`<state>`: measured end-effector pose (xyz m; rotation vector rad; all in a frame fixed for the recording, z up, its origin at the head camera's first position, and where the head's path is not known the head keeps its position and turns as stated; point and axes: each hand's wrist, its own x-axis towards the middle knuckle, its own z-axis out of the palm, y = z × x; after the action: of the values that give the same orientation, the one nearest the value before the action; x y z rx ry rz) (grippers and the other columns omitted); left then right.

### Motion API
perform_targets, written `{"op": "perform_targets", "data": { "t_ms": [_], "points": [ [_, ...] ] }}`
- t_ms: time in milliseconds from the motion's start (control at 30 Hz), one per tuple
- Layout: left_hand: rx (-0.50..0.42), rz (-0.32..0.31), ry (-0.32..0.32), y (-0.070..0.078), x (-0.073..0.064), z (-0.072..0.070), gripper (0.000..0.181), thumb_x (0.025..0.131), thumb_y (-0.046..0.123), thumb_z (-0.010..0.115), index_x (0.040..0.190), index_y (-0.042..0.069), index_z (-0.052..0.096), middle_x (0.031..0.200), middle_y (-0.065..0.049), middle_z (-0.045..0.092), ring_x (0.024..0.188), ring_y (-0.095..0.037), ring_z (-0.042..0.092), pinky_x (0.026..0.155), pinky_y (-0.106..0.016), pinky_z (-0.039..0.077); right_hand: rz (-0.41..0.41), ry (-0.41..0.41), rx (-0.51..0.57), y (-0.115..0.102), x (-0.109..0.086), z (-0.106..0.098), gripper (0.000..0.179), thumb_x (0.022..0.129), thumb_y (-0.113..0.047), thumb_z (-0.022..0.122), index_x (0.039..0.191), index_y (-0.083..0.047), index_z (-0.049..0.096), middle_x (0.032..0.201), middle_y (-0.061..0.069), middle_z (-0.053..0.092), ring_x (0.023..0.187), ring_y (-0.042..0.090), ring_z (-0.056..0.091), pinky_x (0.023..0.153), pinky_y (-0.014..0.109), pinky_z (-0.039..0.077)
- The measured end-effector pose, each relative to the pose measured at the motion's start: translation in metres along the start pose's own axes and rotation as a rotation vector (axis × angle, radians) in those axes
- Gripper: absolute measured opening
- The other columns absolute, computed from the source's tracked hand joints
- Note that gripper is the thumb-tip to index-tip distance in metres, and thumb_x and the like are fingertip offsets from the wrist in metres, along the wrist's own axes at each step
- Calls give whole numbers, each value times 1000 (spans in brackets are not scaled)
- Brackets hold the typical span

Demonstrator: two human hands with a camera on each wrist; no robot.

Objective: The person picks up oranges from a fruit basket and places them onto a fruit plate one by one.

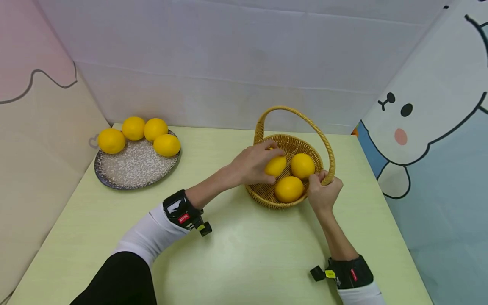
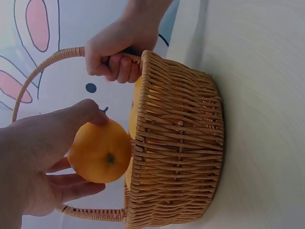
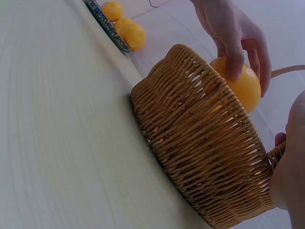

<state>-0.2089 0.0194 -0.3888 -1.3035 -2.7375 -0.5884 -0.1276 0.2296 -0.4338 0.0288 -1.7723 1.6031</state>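
My left hand (image 1: 253, 164) holds an orange (image 2: 97, 150) between thumb and fingers at the rim of a wicker basket (image 2: 183, 138). In the left wrist view, the fruit's green stem mark faces the camera. Two more oranges, one toward the right (image 1: 303, 165) and one at the front (image 1: 289, 189), lie inside the basket. My right hand (image 1: 324, 192) grips the lower right end of the tall arched handle (image 1: 331, 156), close against the rim. The basket stands upright on the table.
To the left, a speckled round plate (image 1: 133, 171) with a dark rim carries several oranges (image 1: 155, 129) along its back and right side. The pale table (image 1: 244, 258) meets a white cloth wall (image 1: 221, 97) at the back. A cartoon-printed panel (image 1: 438, 106) borders the right.
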Motion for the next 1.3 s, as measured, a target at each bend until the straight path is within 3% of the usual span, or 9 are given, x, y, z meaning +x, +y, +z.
{"op": "perform_targets", "data": {
  "t_ms": [333, 700, 900, 1167, 1300],
  "points": [
    [-91, 32, 145, 5, -1, -5, 58, 80, 38, 75, 135, 20, 65, 133, -2, 54, 89, -7, 56, 72, -18, 51, 13, 3, -6, -1, 0, 0, 36, 79, 21, 46, 52, 7, 28, 45, -14, 29, 39, -2, 20, 32, 20, 9],
    [-117, 40, 236, 3, -11, -11, 60, 78, 38, 77, 133, 17, 67, 133, -4, 56, 94, -10, 58, 74, -23, 53, 11, 1, -15, -3, -1, -1, 35, 79, 20, 47, 52, 8, 29, 45, -13, 31, 38, -1, 21, 32, 19, 10],
    [-146, 20, 267, -5, -23, -16, 59, 78, 36, 79, 132, 16, 68, 130, -4, 54, 92, -12, 57, 71, -26, 55, 25, 4, -18, -5, -1, -1, 36, 80, 20, 47, 51, 6, 29, 45, -13, 29, 39, -2, 21, 33, 19, 10],
    [-154, -36, 310, -25, -45, -23, 59, 76, 34, 79, 132, 17, 69, 129, -1, 54, 109, -16, 57, 70, -29, 58, 25, 2, -14, -3, -2, -1, 36, 81, 19, 47, 51, 6, 30, 45, -11, 29, 38, -3, 21, 32, 20, 11],
    [-152, -68, 338, -37, -56, -25, 59, 74, 31, 80, 131, 17, 69, 129, -1, 53, 111, -18, 56, 68, -30, 59, 21, 2, -18, 15, 0, -5, 37, 81, 19, 48, 51, 7, 30, 44, -10, 28, 38, -2, 20, 31, 22, 9]
  ]
}}
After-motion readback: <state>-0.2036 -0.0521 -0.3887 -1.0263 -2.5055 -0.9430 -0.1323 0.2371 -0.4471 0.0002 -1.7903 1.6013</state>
